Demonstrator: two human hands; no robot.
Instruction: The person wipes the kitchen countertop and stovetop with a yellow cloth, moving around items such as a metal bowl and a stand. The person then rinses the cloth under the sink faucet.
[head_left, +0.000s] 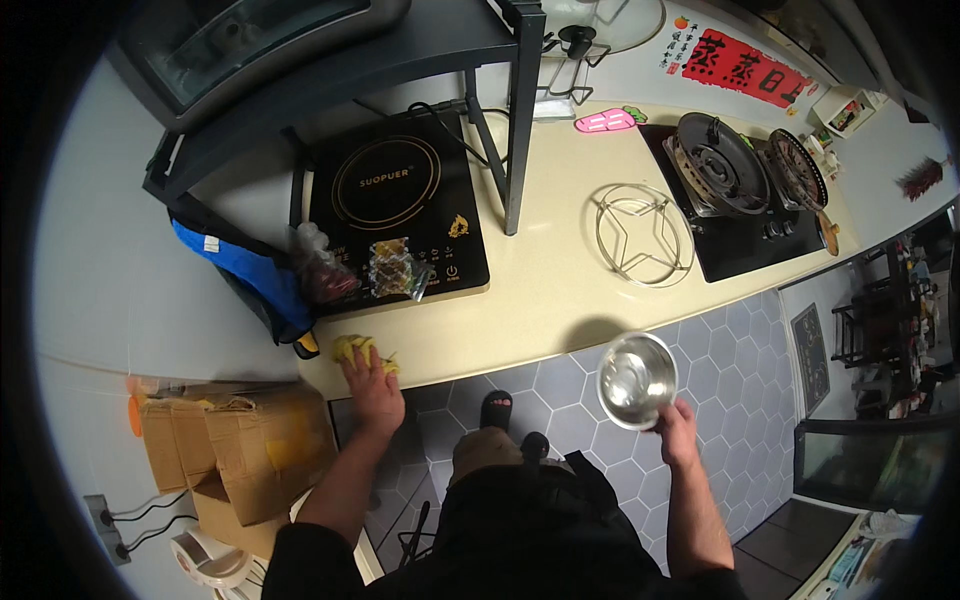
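My left hand (376, 394) presses a crumpled yellow cloth (364, 351) onto the left end of the cream countertop (555, 300), near its front edge. My right hand (677, 433) grips the rim of a shiny stainless steel bowl (637, 381), held above the floor just in front of the counter. The inside of the bowl faces up, and I cannot tell whether it holds liquid. Behind the cloth lies a black induction cooktop (390, 180) with a knotted plastic bag (326, 274) and a small clear packet of food (394, 268) on it.
A black metal shelf (517, 135) stands over the cooktop. A wire pot stand (643, 236) sits beside the gas hob (757, 247), which carries a dark pan (721, 165). Blue fabric (240, 262) hangs at the left wall. An opened cardboard box (247, 450) is left of my arm.
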